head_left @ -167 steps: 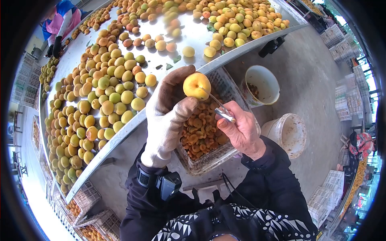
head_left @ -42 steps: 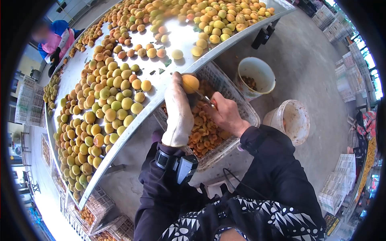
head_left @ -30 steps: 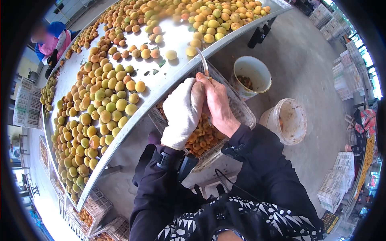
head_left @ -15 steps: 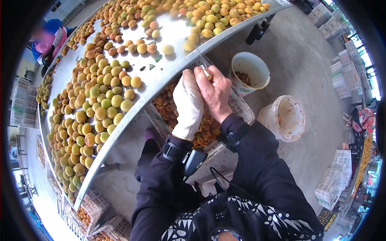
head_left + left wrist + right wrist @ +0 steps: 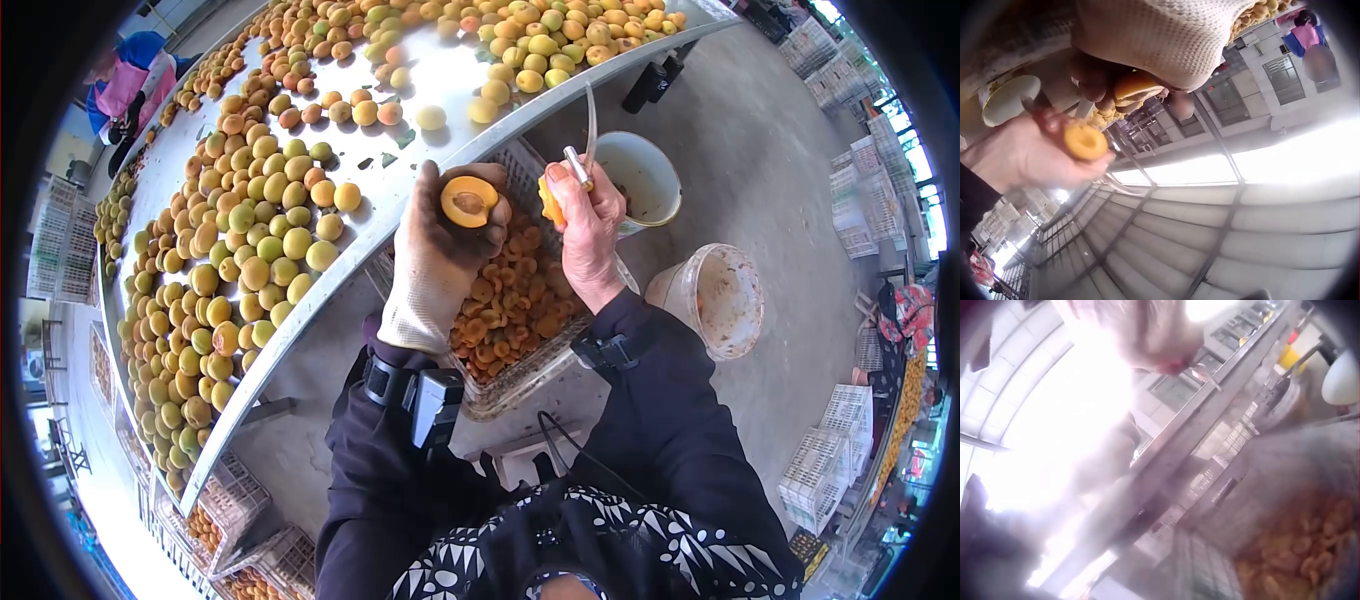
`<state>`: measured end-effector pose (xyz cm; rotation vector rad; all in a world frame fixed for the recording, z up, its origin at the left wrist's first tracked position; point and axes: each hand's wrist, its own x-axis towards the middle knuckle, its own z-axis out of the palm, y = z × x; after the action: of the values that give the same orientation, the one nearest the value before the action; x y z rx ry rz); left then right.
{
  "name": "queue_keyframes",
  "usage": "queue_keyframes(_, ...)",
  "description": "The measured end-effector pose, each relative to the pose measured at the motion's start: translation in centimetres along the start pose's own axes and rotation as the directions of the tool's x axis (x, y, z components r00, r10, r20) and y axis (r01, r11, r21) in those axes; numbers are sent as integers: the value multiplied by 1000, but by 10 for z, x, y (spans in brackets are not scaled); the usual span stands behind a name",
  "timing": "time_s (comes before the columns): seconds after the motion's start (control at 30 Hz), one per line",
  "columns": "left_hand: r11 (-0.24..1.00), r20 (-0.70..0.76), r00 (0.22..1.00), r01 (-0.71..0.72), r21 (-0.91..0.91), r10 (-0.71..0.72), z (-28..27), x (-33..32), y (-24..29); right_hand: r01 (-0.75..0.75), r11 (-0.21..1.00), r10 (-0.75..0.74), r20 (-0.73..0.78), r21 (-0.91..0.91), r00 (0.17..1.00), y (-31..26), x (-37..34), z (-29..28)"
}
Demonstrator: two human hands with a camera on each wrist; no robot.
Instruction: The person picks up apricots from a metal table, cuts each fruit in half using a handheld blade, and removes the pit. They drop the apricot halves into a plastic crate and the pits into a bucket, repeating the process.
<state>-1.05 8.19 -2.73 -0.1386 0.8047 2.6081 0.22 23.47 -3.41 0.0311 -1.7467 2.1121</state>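
My left hand point(image 5: 430, 255), in a white knit glove with brown-stained fingers, cradles an apricot half point(image 5: 464, 205), its cut face up and the pit showing. To its right, my bare right hand point(image 5: 594, 235) grips a knife point(image 5: 591, 125) with a thin curved blade pointing away. The same hand pinches the other apricot half point(image 5: 551, 204); in the left wrist view this half point(image 5: 1085, 142) shows a hollow with no pit. Both hands are above a plastic crate point(image 5: 490, 402) of cut apricot pieces point(image 5: 505, 315). Glare washes out much of the right wrist view.
A metal table point(image 5: 270, 385) with many whole apricots point(image 5: 270, 270) stands ahead and to the left. Two buckets, one behind the right hand point(image 5: 660, 190) and a stained one point(image 5: 728, 300), are on the floor at right. Another person point(image 5: 130, 90) works at the table's far left.
The hands, pressed together half a second ago, have moved apart. The apricot, whole in earlier frames, is now in two halves, one in each hand. The knife has moved right with the right hand.
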Motion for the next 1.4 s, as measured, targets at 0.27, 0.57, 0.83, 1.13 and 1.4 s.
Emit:
queue_keyframes(0.27, 979, 5, 994, -111, 173, 112, -9, -1, -5, -181, 969, 190, 40, -171, 981, 10, 5, -13)
queue_keyframes(0.57, 919, -192, 954, -149, 366, 231, 12, -1, -26, -34, 859, -30, 116, 511, 993, -46, 22, 9)
queue_keyframes(0.83, 946, -316, 927, -101, 307, 201, 16, 2, -38, 38, 813, -206, 226, 581, 952, -48, 20, 32)
queue_keyframes(1.13, 907, -393, 847, -217, 360, 359, 33, -2, -47, 89, 804, -171, 86, 588, 982, -41, 13, 37)
queue_keyframes(1.4, 647, -262, 765, -251, 720, 588, 28, 1, -51, -137, 728, 162, 26, 672, 986, -27, 22, 25)
